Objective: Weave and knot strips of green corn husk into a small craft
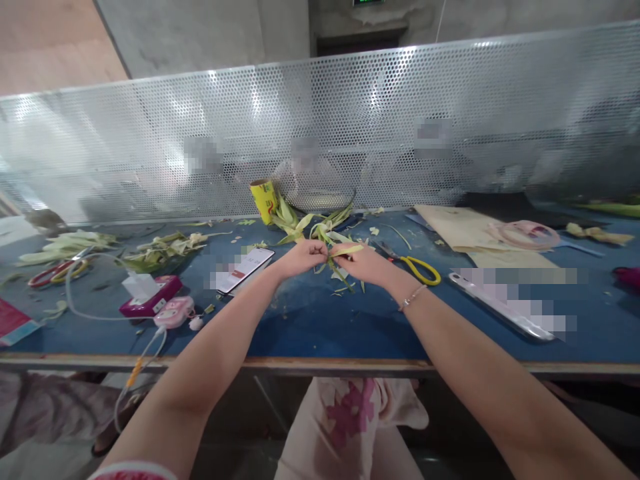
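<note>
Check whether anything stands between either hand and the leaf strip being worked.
Nothing visible does: the left hand and right hand meet at the leaf strip. The yellow-handled scissors lie beside the right hand, out of the way.

Head-worn view — forward and down

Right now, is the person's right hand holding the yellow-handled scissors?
No, the yellow-handled scissors lie on the blue table, while the right hand pinches a pale leafy strip.
</note>
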Motion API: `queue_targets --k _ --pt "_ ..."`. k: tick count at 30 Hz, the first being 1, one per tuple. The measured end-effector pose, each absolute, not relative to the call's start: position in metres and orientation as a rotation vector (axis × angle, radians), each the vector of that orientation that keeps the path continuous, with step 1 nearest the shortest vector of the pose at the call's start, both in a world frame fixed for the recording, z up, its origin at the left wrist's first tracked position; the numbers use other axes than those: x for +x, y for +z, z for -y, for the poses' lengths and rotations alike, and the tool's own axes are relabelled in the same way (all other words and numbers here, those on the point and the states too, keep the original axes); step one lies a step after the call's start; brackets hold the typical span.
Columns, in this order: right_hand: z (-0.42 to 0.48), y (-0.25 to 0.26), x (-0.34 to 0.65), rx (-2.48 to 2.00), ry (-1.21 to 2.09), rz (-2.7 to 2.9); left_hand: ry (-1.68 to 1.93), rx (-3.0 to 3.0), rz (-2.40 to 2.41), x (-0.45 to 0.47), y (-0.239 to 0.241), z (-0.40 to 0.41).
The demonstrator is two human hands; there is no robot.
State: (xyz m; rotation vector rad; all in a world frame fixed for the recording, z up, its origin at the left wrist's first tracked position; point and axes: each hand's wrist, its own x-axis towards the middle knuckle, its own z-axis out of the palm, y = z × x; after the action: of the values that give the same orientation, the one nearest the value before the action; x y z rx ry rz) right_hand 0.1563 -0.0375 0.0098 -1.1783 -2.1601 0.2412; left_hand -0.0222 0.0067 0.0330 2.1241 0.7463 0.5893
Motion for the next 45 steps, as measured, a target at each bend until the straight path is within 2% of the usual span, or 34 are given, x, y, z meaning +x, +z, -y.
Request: queue_targets --k 11,22,31,45 --pt "0.034 0.0 0.153 -1.298 0.126 2.212 0.636 2.408 -0.881 -0.017 0.029 -0.006" --pt "0.028 -0.005 0.151 -1.42 0.033 2.255 0.614 2.449 -0.904 -0.014 0.028 -0.007" --pt "0.035 0.007 0.15 -1.343 0.136 2.149 0.585 2.23 -0.871 -0.021 0.038 -0.004" --pt "0.036 0.009 0.153 -1.263 0.172 2.092 0.634 2.23 -0.84 -0.023 0.041 -0.006"
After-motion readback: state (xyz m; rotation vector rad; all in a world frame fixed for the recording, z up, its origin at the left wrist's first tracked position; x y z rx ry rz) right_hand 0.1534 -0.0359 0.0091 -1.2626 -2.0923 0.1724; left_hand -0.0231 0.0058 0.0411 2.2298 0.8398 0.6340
